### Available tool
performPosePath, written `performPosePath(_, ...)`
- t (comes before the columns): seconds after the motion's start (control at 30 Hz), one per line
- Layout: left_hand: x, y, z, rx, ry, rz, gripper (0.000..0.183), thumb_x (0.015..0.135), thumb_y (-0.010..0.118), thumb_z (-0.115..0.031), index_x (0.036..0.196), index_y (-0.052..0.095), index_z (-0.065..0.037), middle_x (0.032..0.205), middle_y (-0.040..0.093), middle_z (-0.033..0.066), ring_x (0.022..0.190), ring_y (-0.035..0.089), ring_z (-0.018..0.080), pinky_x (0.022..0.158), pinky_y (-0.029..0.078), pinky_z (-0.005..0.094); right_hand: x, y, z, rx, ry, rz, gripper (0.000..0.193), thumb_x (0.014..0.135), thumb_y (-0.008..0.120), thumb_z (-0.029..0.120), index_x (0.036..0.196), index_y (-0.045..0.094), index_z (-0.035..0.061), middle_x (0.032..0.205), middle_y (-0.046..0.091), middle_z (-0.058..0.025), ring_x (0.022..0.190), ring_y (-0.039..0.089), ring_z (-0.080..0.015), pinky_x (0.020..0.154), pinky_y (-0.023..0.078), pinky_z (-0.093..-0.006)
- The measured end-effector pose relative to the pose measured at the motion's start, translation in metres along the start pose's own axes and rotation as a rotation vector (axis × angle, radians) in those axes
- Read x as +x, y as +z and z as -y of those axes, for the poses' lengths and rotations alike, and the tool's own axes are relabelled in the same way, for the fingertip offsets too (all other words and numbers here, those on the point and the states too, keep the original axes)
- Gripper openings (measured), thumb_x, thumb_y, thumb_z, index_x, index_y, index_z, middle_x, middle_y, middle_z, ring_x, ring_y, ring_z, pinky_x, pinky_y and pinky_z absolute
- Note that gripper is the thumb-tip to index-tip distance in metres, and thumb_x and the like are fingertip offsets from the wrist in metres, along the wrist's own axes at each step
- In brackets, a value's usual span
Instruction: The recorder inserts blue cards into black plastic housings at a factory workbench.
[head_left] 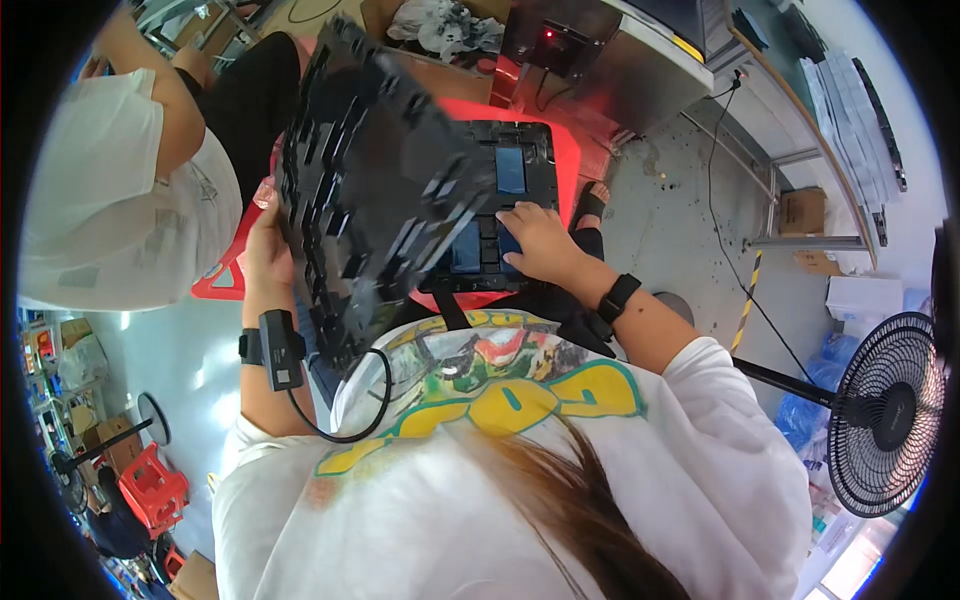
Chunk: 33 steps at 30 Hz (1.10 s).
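My left hand (265,245) grips the left edge of a black moulded plastic tray (345,190), which is tilted up and partly smeared by motion. Under and to the right of it, a second black tray (542,150) lies on a red stool (568,150). Its pockets hold flat rectangular panels with bluish, glossy faces, one at the far side (511,169) and one nearer (466,250). My right hand (545,245) is over this lower tray, thumb and fingers spanning a dark rectangular panel (508,242). The raised tray hides the lower tray's left part.
A person in a white top (110,200) sits close on the left. A cardboard box with crumpled plastic (445,30) and a metal cabinet (640,75) stand ahead. To the right are a black fan (885,415) and a cable (715,190) across the floor.
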<state>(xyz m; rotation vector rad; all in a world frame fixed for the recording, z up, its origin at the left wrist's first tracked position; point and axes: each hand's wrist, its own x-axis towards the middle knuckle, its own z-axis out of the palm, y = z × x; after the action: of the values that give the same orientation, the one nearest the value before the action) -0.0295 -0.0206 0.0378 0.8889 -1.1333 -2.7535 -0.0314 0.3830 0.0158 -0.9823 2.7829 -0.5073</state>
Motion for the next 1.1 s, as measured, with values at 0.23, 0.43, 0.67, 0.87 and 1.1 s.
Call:
performPosePath(0.23,-0.011,-0.034,0.032,0.066,-0.212,-0.029,0.021,0.091,0.052,-0.018,0.105,0.060,-0.004,0.099,0.066,0.0073,0.091,0.062,0.0189,0.085,0.048,0.0295,0.006,-0.010,0.005,0.012,0.150,0.079,0.054,0.063,0.074,0.019,0.111,0.055,0.0055,0.106,0.053,-0.0104,0.108,0.047,-0.0288,0.085,0.039,-0.0444)
performPosePath(0.43,0.000,-0.042,0.058,0.082,-0.180,-0.146,0.015,0.088,0.058,-0.014,0.099,0.061,-0.004,0.094,0.065,0.0040,0.086,0.061,0.0164,0.081,0.048,0.0272,0.009,-0.005,-0.009,0.004,0.164,0.082,0.049,0.061,0.075,0.019,0.106,0.059,0.0077,0.105,0.056,-0.0078,0.107,0.047,-0.0272,0.082,0.040,-0.0437)
performPosePath(0.67,-0.036,0.027,0.056,0.149,-0.203,-0.004,0.025,0.093,0.047,-0.019,0.103,0.060,0.000,0.097,0.065,0.0093,0.086,0.063,0.0190,0.079,0.050,0.0313,0.000,-0.007,-0.004,1.125,0.577,0.035,0.044,0.086,0.058,0.039,0.112,0.058,0.0042,0.114,0.060,-0.0098,0.106,0.054,-0.0207,0.085,0.041,-0.0387)
performPosePath(0.87,-0.005,0.058,0.080,0.218,-0.255,0.133,0.028,0.093,0.046,-0.022,0.104,0.058,0.001,0.093,0.065,0.0105,0.080,0.063,0.0212,0.076,0.051,0.0336,0.003,-0.070,0.041,1.980,0.638,-0.076,0.038,0.092,0.051,0.030,0.115,0.054,-0.0002,0.108,0.061,-0.0076,0.099,0.059,-0.0172,0.085,0.047,-0.0307)
performPosePath(1.1,0.001,0.068,0.079,0.536,-0.227,0.072,0.044,0.089,0.053,-0.040,0.111,0.055,-0.001,0.109,0.059,0.0120,0.098,0.056,0.0259,0.076,0.047,0.0391,-0.009,-0.048,-0.012,1.652,0.690,-0.180,0.036,0.079,0.067,0.015,0.107,0.056,-0.0040,0.095,0.063,-0.0113,0.084,0.062,-0.0183,0.074,0.050,-0.0297)
